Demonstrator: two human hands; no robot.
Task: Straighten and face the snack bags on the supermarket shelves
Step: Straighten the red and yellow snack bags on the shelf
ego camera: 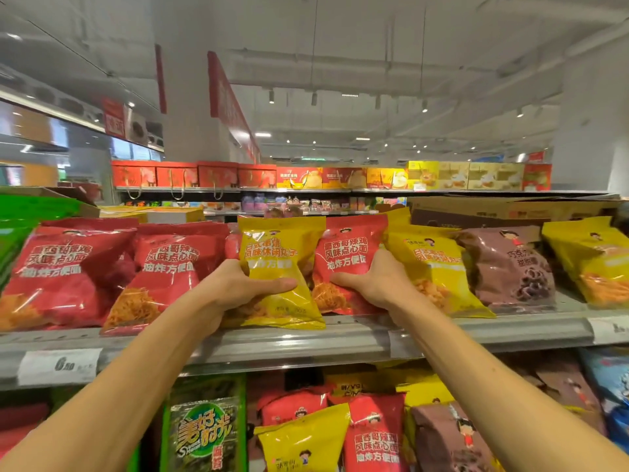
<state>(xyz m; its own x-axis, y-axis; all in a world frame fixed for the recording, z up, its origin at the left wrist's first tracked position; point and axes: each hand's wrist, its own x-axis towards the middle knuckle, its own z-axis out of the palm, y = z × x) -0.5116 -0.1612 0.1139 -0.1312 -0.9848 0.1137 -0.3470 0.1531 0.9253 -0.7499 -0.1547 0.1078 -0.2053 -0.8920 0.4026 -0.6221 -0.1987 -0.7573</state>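
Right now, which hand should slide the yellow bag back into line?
Left. The left hand already grips the yellow bag at its lower left side, thumb across the front. The right hand is on the red bag beside it.

yellow snack bag (277, 267) – upright, front facing me, overhanging shelf edge (306, 338) | red snack bag (343, 260) – just right, upright, behind it, I see overlap

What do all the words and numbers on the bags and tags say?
"油炸方便面": red bag under the right hand.
"美好时光": green seaweed pack, lower shelf.
"6": left price tag; its small print is blurred.
Yellow bag gripped by the left hand: print too blurred to read.
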